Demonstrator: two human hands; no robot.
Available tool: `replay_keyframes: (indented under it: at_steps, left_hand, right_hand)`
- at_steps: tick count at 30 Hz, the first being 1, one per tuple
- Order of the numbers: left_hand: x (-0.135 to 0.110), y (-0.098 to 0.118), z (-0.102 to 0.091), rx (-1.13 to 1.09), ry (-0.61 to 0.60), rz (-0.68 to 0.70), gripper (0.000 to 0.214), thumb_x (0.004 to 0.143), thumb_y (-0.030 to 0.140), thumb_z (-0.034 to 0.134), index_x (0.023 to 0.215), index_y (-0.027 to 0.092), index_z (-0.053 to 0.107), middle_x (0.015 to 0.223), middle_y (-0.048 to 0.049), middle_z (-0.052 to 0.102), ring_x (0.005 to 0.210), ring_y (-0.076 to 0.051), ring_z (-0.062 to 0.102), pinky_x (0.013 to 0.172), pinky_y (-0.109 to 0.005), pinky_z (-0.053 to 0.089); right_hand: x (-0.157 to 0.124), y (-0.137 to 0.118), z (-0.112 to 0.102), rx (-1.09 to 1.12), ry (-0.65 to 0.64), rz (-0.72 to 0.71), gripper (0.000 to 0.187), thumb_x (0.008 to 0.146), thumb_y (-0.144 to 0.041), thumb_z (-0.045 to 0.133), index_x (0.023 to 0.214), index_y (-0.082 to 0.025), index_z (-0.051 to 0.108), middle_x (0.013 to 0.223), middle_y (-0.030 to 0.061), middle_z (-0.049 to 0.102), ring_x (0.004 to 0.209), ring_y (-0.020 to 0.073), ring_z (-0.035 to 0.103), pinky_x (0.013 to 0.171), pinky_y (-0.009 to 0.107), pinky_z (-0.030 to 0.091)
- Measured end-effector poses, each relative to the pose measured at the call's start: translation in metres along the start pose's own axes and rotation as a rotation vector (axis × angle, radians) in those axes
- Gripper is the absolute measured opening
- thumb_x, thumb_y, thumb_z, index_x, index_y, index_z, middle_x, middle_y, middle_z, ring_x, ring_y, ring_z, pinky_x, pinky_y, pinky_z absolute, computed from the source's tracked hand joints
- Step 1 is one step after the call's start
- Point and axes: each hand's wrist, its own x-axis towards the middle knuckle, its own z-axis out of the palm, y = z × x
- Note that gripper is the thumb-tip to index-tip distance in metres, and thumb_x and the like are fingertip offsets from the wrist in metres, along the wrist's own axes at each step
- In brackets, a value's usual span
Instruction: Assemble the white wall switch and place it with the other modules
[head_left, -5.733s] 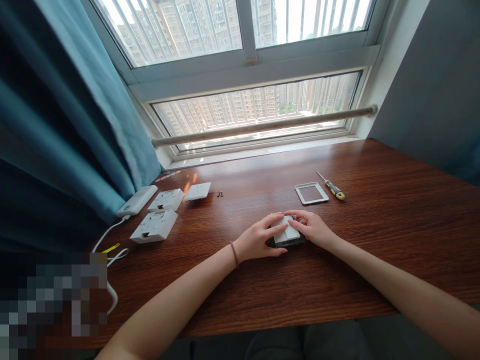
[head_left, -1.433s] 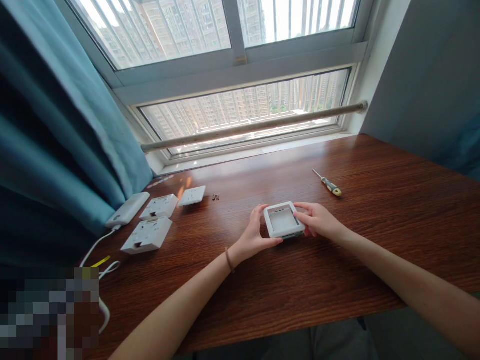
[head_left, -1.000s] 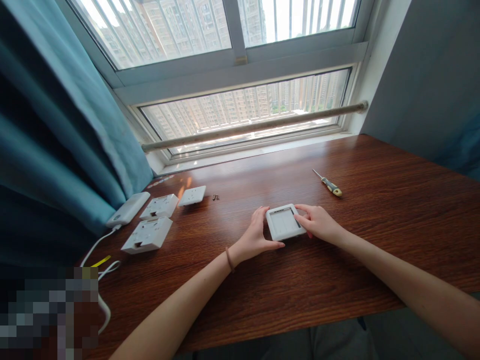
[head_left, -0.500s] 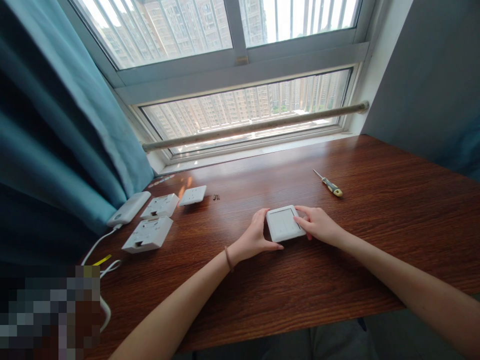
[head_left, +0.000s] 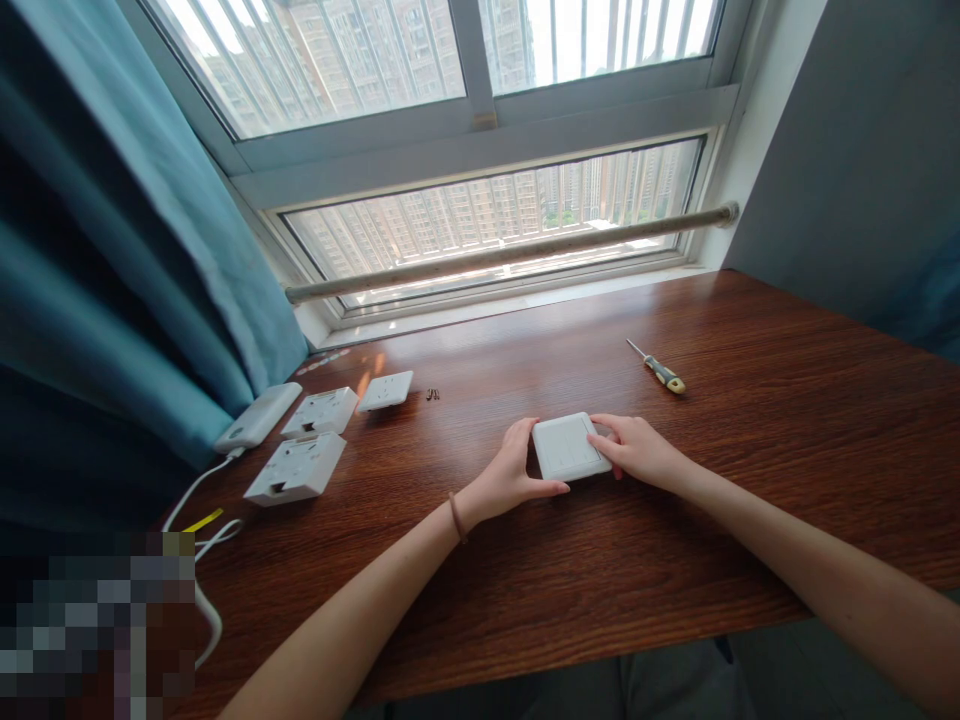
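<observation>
A white square wall switch (head_left: 568,447) is held between my two hands just over the wooden table. My left hand (head_left: 519,470) grips its left side, with the thumb along the near edge and the fingers at the far left corner. At the right side, my right hand (head_left: 628,446) holds the edge, a fingertip or thumb pressing on the front face. A dark line shows on that face close to the right hand. The underside of the switch is hidden. Beyond my right hand lies a screwdriver (head_left: 660,372) with a yellow and grey handle.
At the left are two white mounting boxes (head_left: 298,468), a white socket panel (head_left: 386,391) and several small screws (head_left: 433,395). A white device (head_left: 259,416) with a cable (head_left: 196,488) sits by the blue curtain (head_left: 225,300). A window with a rail (head_left: 510,256) borders the table's far side.
The dark line along the far edge of the switch's face has gone, and the face now looks flusher there. Both hands keep nearly the same place and grip.
</observation>
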Motion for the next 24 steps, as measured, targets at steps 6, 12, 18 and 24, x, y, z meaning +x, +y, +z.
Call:
replay_keyframes:
  at_steps: [6, 12, 18, 24]
  left_hand:
    - [0.0002, 0.003, -0.0004, 0.027, 0.006, -0.008, 0.092, 0.058, 0.049, 0.073, 0.13, 0.01, 0.031, 0.133, -0.0205, 0.034, 0.125, -0.032, 0.032, 0.106, -0.046, 0.026]
    - [-0.0024, 0.0006, 0.0007, -0.003, 0.03, -0.094, 0.104, 0.053, 0.048, 0.076, 0.135, 0.008, 0.026, 0.137, -0.0222, 0.029, 0.128, -0.035, 0.027, 0.108, -0.048, 0.022]
    - [-0.0047, -0.0021, 0.0021, -0.093, 0.084, -0.109, 0.1, 0.054, 0.041, 0.078, 0.135, 0.011, 0.026, 0.127, -0.0186, 0.04, 0.118, -0.031, 0.041, 0.103, -0.046, 0.031]
    - [-0.0075, 0.0019, 0.0061, -0.302, 0.096, -0.069, 0.088, 0.058, 0.031, 0.078, 0.131, 0.018, 0.031, 0.117, -0.0128, 0.049, 0.11, -0.027, 0.049, 0.097, -0.042, 0.038]
  right_hand:
    - [0.0031, -0.0017, 0.0022, 0.202, -0.018, 0.129, 0.026, 0.077, -0.031, 0.054, 0.095, -0.014, 0.063, 0.052, -0.0008, 0.059, 0.038, 0.0125, 0.053, 0.038, 0.023, 0.04]
    - [0.0076, -0.0008, 0.0081, 0.394, -0.093, 0.252, 0.016, 0.083, -0.023, 0.049, 0.094, -0.012, 0.052, 0.058, 0.0004, 0.061, 0.046, 0.0129, 0.059, 0.038, 0.021, 0.047]
    - [0.0073, -0.0024, 0.0084, 0.527, -0.098, 0.323, 0.007, 0.083, -0.019, 0.051, 0.083, -0.015, 0.046, 0.052, -0.0024, 0.058, 0.043, 0.0112, 0.059, 0.037, 0.019, 0.046]
    - [0.005, -0.0052, 0.0094, 0.608, -0.095, 0.315, 0.011, 0.083, -0.019, 0.054, 0.08, -0.016, 0.043, 0.052, -0.0026, 0.058, 0.043, 0.0107, 0.059, 0.038, 0.018, 0.046]
